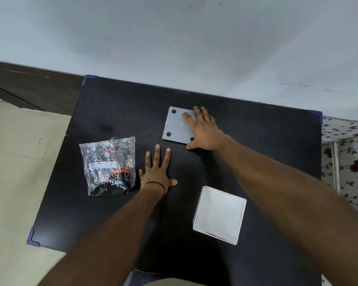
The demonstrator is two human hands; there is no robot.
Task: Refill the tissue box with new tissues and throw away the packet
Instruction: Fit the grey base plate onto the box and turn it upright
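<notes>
A crumpled clear plastic packet [110, 165] with black, red and gold print lies flat on the left part of the black table [116, 112]. My left hand [156, 174] rests flat on the table just right of the packet, fingers spread, holding nothing. A grey square plate [175, 125] with black round feet at its corners lies further back. My right hand [203, 131] lies on the plate's right side, fingers spread over its top and thumb at its near right corner. A white square tissue box [219, 214], open at the top, stands near the front right and shows white tissue inside.
The table's far edge meets a pale wall [194, 38]. Blue protectors [32, 238] cap the table corners. A tiled floor [15, 162] lies to the left, and a floral cloth [351, 162] covers something to the right.
</notes>
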